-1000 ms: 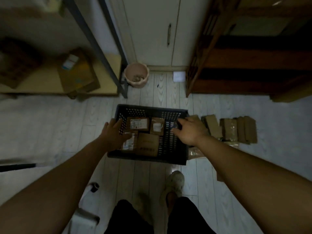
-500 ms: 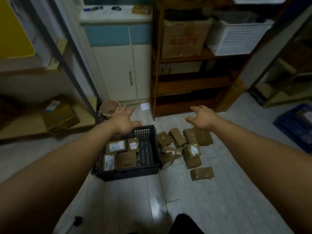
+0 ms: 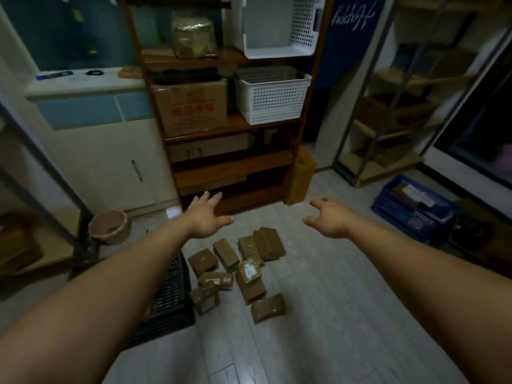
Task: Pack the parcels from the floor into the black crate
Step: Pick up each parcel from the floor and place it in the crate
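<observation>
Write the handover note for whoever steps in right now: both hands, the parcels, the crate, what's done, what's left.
Left hand: open, fingers spread, holds nothing.
Right hand: open, holds nothing, out in front like the left.
Parcels: a loose cluster of about nine brown ones lies on the floor, just right of the black crate.
Done: cannot tell. The left forearm hides the inside of the crate.
Left: every parcel in that cluster has yet to go into the crate. Neither hand touches one.
</observation>
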The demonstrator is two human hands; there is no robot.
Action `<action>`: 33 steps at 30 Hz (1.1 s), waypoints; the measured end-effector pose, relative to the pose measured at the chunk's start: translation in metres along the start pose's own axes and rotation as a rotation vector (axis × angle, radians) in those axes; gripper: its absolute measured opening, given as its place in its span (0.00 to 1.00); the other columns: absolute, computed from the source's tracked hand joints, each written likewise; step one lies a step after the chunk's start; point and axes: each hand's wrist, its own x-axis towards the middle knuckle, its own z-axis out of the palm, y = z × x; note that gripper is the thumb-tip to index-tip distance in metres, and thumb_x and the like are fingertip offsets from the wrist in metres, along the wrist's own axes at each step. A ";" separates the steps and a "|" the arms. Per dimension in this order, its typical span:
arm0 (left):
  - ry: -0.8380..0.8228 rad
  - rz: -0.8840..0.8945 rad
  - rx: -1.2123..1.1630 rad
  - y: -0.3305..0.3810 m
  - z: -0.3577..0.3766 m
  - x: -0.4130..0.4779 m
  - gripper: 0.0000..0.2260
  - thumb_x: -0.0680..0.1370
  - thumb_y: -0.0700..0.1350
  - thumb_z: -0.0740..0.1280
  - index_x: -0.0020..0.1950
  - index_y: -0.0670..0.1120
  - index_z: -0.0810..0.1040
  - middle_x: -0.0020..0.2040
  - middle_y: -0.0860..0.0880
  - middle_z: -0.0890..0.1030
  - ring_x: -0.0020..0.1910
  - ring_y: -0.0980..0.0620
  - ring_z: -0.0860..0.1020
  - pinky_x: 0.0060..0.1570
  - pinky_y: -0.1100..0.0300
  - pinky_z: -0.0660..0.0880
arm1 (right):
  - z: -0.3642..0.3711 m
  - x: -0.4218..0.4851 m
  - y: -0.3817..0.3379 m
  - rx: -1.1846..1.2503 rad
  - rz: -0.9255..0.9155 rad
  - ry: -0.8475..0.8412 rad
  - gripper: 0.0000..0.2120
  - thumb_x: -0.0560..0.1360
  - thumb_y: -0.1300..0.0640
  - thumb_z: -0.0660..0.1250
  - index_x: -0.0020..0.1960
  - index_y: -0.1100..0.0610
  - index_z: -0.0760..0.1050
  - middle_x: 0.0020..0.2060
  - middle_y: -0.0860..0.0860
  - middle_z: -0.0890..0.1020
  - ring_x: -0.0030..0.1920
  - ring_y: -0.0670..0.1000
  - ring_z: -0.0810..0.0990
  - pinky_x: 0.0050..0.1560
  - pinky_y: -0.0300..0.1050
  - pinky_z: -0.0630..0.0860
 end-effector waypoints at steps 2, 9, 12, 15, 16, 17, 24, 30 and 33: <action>-0.018 -0.010 -0.002 0.013 0.013 0.009 0.37 0.74 0.65 0.61 0.76 0.57 0.46 0.78 0.49 0.44 0.76 0.43 0.44 0.72 0.45 0.48 | -0.003 0.009 0.024 0.033 0.020 0.002 0.32 0.77 0.40 0.58 0.76 0.52 0.55 0.76 0.55 0.57 0.74 0.57 0.58 0.72 0.55 0.59; -0.050 -0.071 -0.090 0.021 0.030 0.066 0.37 0.75 0.63 0.61 0.77 0.54 0.47 0.78 0.47 0.45 0.76 0.43 0.45 0.73 0.45 0.49 | 0.008 0.078 0.058 0.087 0.017 -0.071 0.33 0.77 0.40 0.58 0.76 0.53 0.55 0.76 0.55 0.56 0.73 0.58 0.60 0.72 0.54 0.60; -0.088 -0.108 -0.118 0.008 0.036 0.114 0.38 0.74 0.64 0.61 0.77 0.53 0.46 0.78 0.46 0.44 0.76 0.42 0.48 0.73 0.44 0.52 | 0.012 0.123 0.065 0.080 0.015 -0.120 0.33 0.77 0.39 0.58 0.76 0.53 0.55 0.76 0.55 0.56 0.73 0.58 0.61 0.71 0.53 0.61; -0.100 -0.157 -0.170 -0.006 0.043 0.168 0.39 0.74 0.64 0.62 0.77 0.51 0.47 0.78 0.46 0.46 0.76 0.42 0.49 0.73 0.43 0.54 | 0.011 0.174 0.078 0.106 0.026 -0.170 0.34 0.77 0.39 0.58 0.76 0.54 0.55 0.75 0.56 0.57 0.73 0.58 0.60 0.72 0.51 0.60; -0.103 -0.175 -0.189 -0.010 0.045 0.186 0.39 0.74 0.64 0.62 0.77 0.51 0.48 0.78 0.46 0.47 0.76 0.42 0.50 0.73 0.43 0.55 | 0.011 0.191 0.083 0.118 0.040 -0.186 0.34 0.77 0.39 0.58 0.76 0.54 0.55 0.75 0.56 0.57 0.73 0.58 0.60 0.72 0.51 0.60; -0.111 -0.195 -0.202 -0.014 0.047 0.202 0.39 0.74 0.64 0.62 0.77 0.50 0.48 0.78 0.45 0.48 0.76 0.42 0.51 0.73 0.44 0.55 | 0.011 0.207 0.088 0.122 0.054 -0.203 0.34 0.77 0.39 0.58 0.76 0.54 0.55 0.75 0.56 0.57 0.73 0.58 0.60 0.72 0.51 0.59; -0.217 -0.284 -0.190 -0.026 0.080 0.267 0.32 0.78 0.58 0.59 0.77 0.45 0.52 0.78 0.43 0.48 0.76 0.43 0.49 0.73 0.50 0.51 | 0.042 0.313 0.092 0.147 0.033 -0.329 0.34 0.76 0.39 0.60 0.76 0.56 0.57 0.75 0.57 0.60 0.72 0.58 0.63 0.69 0.48 0.61; -0.216 -0.434 -0.400 -0.037 0.143 0.276 0.28 0.77 0.53 0.63 0.74 0.46 0.60 0.74 0.43 0.63 0.72 0.44 0.62 0.71 0.50 0.60 | 0.114 0.392 0.060 0.143 -0.184 -0.537 0.28 0.77 0.43 0.61 0.73 0.55 0.63 0.70 0.57 0.67 0.66 0.57 0.70 0.62 0.47 0.68; -0.142 -0.607 -0.510 -0.045 0.190 0.283 0.30 0.76 0.52 0.66 0.74 0.46 0.60 0.73 0.43 0.65 0.70 0.43 0.65 0.69 0.47 0.62 | 0.163 0.427 0.054 0.146 -0.263 -0.626 0.25 0.77 0.44 0.61 0.71 0.52 0.65 0.69 0.56 0.70 0.64 0.56 0.72 0.57 0.45 0.69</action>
